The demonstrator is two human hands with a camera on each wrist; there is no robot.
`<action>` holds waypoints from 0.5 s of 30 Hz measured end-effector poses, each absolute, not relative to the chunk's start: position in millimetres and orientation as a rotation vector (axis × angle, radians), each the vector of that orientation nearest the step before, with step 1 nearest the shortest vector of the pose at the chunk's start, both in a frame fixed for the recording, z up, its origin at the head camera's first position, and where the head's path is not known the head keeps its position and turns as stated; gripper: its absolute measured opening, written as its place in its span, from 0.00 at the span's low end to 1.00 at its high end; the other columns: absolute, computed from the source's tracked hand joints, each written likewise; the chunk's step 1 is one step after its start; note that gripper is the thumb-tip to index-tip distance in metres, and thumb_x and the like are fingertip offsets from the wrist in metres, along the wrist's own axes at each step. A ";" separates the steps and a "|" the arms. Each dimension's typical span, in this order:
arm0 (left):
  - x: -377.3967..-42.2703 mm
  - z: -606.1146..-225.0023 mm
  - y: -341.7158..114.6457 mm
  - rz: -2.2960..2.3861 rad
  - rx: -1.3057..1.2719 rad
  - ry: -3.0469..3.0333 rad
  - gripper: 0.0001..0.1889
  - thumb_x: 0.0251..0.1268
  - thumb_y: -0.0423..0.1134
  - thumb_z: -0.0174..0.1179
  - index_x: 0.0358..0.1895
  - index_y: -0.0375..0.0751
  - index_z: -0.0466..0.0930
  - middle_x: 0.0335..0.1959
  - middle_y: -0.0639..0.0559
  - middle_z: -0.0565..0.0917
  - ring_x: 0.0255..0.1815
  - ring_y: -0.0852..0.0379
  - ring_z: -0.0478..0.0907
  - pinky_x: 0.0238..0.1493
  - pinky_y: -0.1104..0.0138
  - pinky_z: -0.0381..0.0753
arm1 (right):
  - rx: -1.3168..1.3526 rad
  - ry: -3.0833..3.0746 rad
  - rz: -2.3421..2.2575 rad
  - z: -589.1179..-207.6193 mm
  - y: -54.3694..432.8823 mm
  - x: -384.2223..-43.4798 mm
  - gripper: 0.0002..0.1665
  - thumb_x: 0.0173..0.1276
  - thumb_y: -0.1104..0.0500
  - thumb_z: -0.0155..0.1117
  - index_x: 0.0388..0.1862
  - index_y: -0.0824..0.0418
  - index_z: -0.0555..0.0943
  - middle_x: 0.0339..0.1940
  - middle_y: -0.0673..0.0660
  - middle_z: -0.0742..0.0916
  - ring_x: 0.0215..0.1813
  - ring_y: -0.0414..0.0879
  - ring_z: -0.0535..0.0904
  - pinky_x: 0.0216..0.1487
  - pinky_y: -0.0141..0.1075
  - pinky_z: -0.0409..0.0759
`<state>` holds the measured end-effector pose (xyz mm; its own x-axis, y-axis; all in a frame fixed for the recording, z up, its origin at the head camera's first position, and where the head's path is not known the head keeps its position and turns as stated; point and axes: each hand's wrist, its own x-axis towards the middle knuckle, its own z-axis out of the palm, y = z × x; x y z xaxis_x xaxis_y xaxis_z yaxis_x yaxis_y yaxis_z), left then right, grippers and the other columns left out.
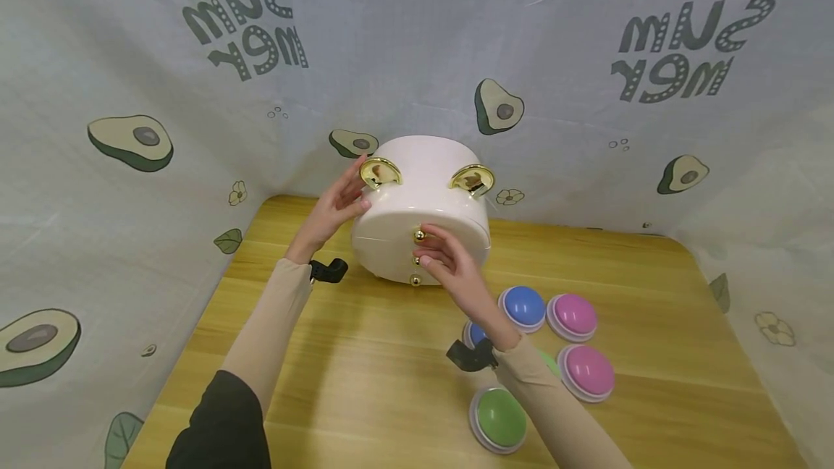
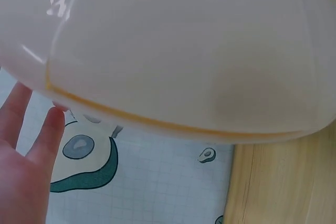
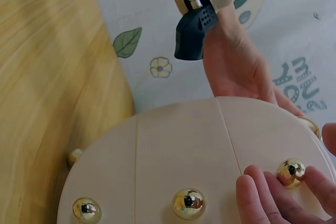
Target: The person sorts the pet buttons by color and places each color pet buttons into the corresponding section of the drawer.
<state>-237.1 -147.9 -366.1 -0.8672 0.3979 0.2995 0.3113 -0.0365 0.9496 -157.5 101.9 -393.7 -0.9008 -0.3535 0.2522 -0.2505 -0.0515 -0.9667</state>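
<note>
A glossy white rounded storage box (image 1: pixel 430 165) stands at the back of the table, with two gold ears on top. Its front has seams and several round gold knobs (image 3: pixel 189 204). My left hand (image 1: pixel 334 207) rests against the box's left side, thumb near the front edge and fingers by the left gold ear (image 1: pixel 380 173). The left wrist view shows its spread, fairly straight fingers (image 2: pixel 50 129) beside the box wall. With my right hand (image 1: pixel 456 270) I pinch the top gold knob (image 3: pixel 290 173) between fingers on either side of it.
Right of the box lie several domed buttons with pale rims: blue (image 1: pixel 524 306), pink (image 1: pixel 576 313) and green (image 1: pixel 500 418). My right forearm covers part of them. A printed avocado cloth (image 1: pixel 417 56) hangs behind the wooden table (image 1: pixel 365 382).
</note>
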 end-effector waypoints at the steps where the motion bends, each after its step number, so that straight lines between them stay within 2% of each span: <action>1: -239.9 -370.0 -148.6 2.073 0.804 2.135 0.38 0.68 0.24 0.51 0.77 0.43 0.45 0.75 0.40 0.52 0.73 0.42 0.53 0.71 0.55 0.51 | -0.667 2.101 -2.134 -393.4 101.3 -157.4 0.28 0.70 0.71 0.54 0.69 0.70 0.63 0.58 0.73 0.75 0.58 0.65 0.73 0.57 0.38 0.74; 6: -251.7 -387.1 -152.3 2.075 0.874 2.145 0.38 0.69 0.26 0.53 0.77 0.50 0.46 0.75 0.47 0.55 0.72 0.49 0.56 0.71 0.55 0.51 | -0.618 2.078 -2.206 -394.0 97.8 -157.6 0.26 0.70 0.70 0.54 0.67 0.71 0.65 0.55 0.73 0.76 0.58 0.64 0.73 0.57 0.38 0.74; 10: -251.2 -386.8 -151.8 2.077 0.888 2.125 0.39 0.68 0.22 0.50 0.78 0.47 0.44 0.75 0.44 0.54 0.73 0.47 0.55 0.71 0.52 0.50 | -0.579 2.078 -2.233 -394.5 96.5 -154.5 0.25 0.70 0.70 0.55 0.65 0.71 0.67 0.54 0.72 0.77 0.57 0.63 0.74 0.57 0.38 0.74; 15: -250.6 -386.4 -153.3 2.064 0.881 2.111 0.39 0.69 0.22 0.49 0.78 0.48 0.43 0.73 0.38 0.57 0.72 0.43 0.54 0.70 0.49 0.51 | -0.576 2.080 -2.235 -394.1 96.6 -144.5 0.24 0.70 0.70 0.55 0.64 0.71 0.68 0.53 0.72 0.78 0.56 0.62 0.76 0.56 0.41 0.75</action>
